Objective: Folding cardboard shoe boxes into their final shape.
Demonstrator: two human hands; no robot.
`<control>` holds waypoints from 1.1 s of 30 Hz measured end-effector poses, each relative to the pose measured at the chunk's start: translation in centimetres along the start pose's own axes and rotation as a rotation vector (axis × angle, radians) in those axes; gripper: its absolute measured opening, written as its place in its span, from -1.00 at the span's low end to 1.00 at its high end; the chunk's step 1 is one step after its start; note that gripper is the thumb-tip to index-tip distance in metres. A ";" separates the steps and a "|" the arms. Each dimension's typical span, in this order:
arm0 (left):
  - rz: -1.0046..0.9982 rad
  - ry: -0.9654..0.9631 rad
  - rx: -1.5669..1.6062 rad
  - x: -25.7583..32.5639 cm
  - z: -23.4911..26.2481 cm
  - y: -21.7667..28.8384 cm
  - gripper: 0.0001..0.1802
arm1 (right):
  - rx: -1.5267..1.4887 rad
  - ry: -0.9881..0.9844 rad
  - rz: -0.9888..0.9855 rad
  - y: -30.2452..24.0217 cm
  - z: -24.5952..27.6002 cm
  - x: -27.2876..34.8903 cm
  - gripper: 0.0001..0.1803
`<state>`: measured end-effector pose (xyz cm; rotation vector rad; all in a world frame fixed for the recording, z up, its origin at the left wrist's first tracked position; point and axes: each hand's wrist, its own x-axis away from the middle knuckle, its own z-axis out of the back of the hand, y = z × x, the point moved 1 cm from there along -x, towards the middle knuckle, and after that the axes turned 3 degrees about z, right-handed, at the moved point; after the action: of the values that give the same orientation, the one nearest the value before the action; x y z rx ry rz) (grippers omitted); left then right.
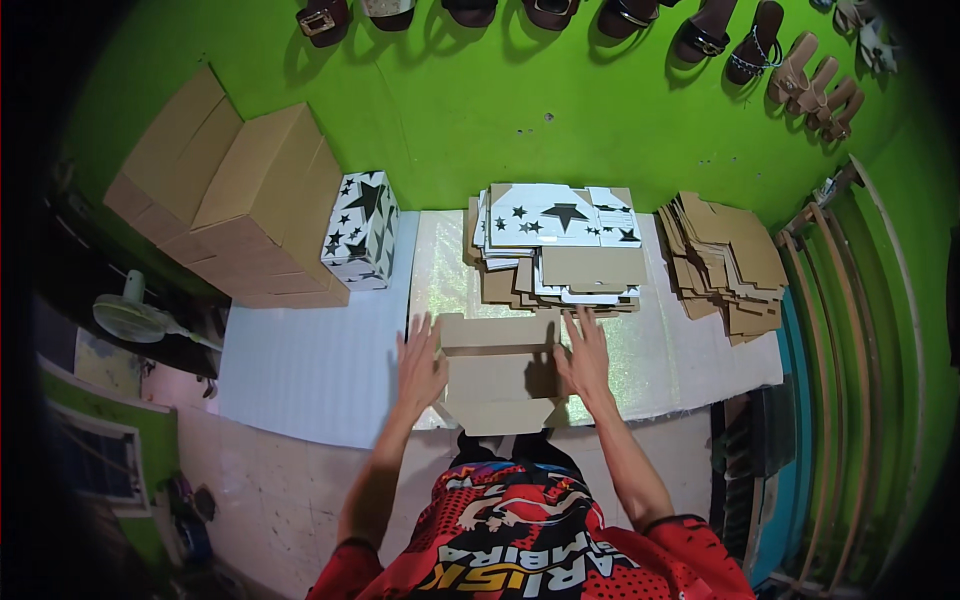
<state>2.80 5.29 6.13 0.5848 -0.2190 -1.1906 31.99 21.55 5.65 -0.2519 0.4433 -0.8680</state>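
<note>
Pressing on both sides of a flat cardboard box blank, the left hand lies spread wide with fingers splayed on its left edge, and the right hand rests open along its right flap. The blank lies on the pale sheet just in front of the person, near a stack of star-printed blanks. Folding it well probably means keeping both palms level with the creases and lifting the side flaps evenly, so the panels stay square.
</note>
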 end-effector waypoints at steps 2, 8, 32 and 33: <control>0.015 -0.102 -0.055 -2.4 -1.8 -1.9 0.02 | 0.141 -0.200 0.100 0.2 -1.3 -2.7 -0.10; 0.178 -0.257 -0.058 -5.9 -3.0 -4.8 -0.17 | 0.242 -0.358 0.048 1.3 -2.0 -5.8 -0.02; -0.085 -0.241 -0.328 4.8 -1.2 -2.4 -0.51 | 0.146 -0.177 0.140 -0.5 -2.3 7.1 -0.53; -0.093 -0.241 -0.328 4.7 -1.4 -2.1 -0.51 | 0.144 -0.184 0.127 -0.4 -2.3 7.2 -0.52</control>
<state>3.49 0.93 3.21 0.1654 -0.1962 -1.3534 34.65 15.59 1.81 -0.1675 0.2223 -0.7413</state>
